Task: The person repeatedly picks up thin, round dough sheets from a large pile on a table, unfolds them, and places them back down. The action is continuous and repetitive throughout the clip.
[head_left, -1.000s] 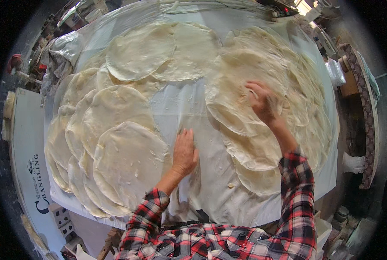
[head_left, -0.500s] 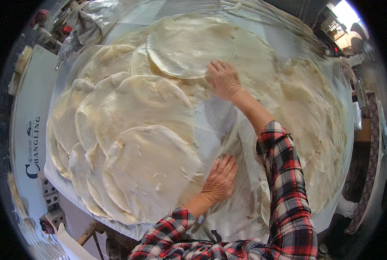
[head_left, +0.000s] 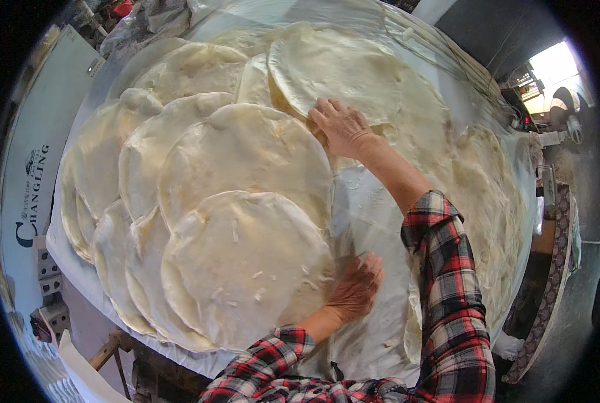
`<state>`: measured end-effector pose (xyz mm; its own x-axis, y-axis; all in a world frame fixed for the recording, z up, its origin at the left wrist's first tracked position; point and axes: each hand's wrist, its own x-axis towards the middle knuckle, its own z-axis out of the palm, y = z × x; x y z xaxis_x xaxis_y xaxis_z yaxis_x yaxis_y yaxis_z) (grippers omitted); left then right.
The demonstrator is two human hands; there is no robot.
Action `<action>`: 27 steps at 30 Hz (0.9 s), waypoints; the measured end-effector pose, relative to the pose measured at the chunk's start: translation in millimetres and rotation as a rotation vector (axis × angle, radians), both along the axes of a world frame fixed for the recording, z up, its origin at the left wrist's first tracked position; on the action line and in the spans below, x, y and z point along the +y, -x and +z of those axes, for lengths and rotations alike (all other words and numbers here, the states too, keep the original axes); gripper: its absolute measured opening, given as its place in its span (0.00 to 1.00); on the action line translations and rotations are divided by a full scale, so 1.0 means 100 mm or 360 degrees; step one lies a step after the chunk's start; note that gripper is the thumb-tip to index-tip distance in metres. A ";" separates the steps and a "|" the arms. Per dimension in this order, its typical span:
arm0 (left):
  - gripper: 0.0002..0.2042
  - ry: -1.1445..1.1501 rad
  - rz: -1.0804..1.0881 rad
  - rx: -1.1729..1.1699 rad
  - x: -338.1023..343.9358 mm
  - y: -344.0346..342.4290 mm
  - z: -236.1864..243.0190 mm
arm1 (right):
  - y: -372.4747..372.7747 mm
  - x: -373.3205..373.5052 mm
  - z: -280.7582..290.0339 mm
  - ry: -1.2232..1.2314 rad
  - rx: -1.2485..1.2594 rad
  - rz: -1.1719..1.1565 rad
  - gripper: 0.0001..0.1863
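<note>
Worktop (head_left: 374, 221): large, covered by a pale translucent sheet, its far and right edges bending with the lens; a bare strip of sheet runs down the middle between the two hands and is the only uncovered room on it. Round flatbreads: thin, cream-coloured discs laid overlapping like scales across the left half, a second overlapping spread (head_left: 488, 201) along the right edge, partly hidden behind the right sleeve. Nearest flatbread (head_left: 246, 269): large disc at the near left, its right rim just beside the left hand, small flakes on its surface. Far flatbread (head_left: 333, 74): disc at the top centre, its near rim under the right fingertips. White panel (head_left: 38, 154): stands beyond the left edge of the worktop, cut off by the dark rim of the view. Plaid sleeves (head_left: 447, 282): red, black and white, both entering from the lower edge. Right hand (head_left: 340, 127): reached far forward, fingers spread and flat, fingertips pressing the near rim of the far flatbread, nothing gripped. Left hand (head_left: 357, 289): palm down on the bare sheet, fingers loosely spread, touching the edge of the nearest flatbread; whether it pinches that edge cannot be told. Items at the top left and far right corners: blurred, not identifiable.
</note>
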<state>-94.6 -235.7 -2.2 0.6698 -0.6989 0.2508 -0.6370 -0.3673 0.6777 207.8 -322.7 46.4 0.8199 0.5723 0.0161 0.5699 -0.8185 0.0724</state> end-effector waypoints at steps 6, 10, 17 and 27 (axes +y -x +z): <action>0.24 0.0048 0.0036 -0.0026 -0.06 0.04 -0.09 | -0.07 -0.09 -0.12 0.0028 -0.0209 0.0008 0.17; 0.23 0.0027 0.0043 -0.0004 -0.04 0.06 -0.08 | -0.17 -0.11 -0.05 0.0044 -0.0362 -0.0016 0.11; 0.21 0.0164 0.0108 -0.0041 -0.03 0.06 0.03 | -0.51 -0.30 1.26 -0.0018 -0.0863 -0.0192 0.12; 0.20 0.2383 0.0123 0.2223 0.56 -0.02 -0.05 | 2.75 -0.15 1.99 -0.0645 -0.0361 0.0397 0.14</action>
